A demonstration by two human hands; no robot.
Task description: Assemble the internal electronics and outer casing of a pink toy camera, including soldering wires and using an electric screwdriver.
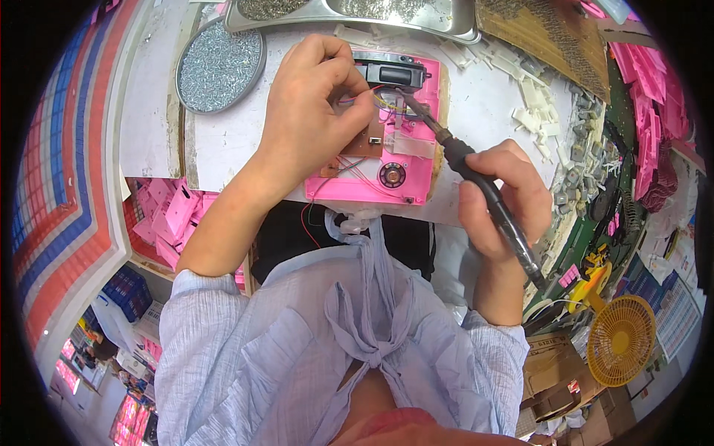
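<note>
A pink plastic housing [413,167] lies on the white worktop in front of me, fitted with a round speaker [392,175], a brown circuit board [363,143] and a black part [394,74] along its far side. My right hand [509,197] grips a black soldering iron [487,193], its tip pointing up-left to thin wires near the black part. My left hand [316,111] reaches over the housing's left side. Its thumb and forefinger are pinched at a thin red wire [375,88] close to the iron's tip. Loose wires hang off the housing's near edge.
A round dish of small screws [221,65] stands at the far left, and a metal tray [357,28] with small parts at the back. White plastic pieces [537,104] and grey parts [584,160] lie scattered to the right. A yellow fan [621,340] sits lower right.
</note>
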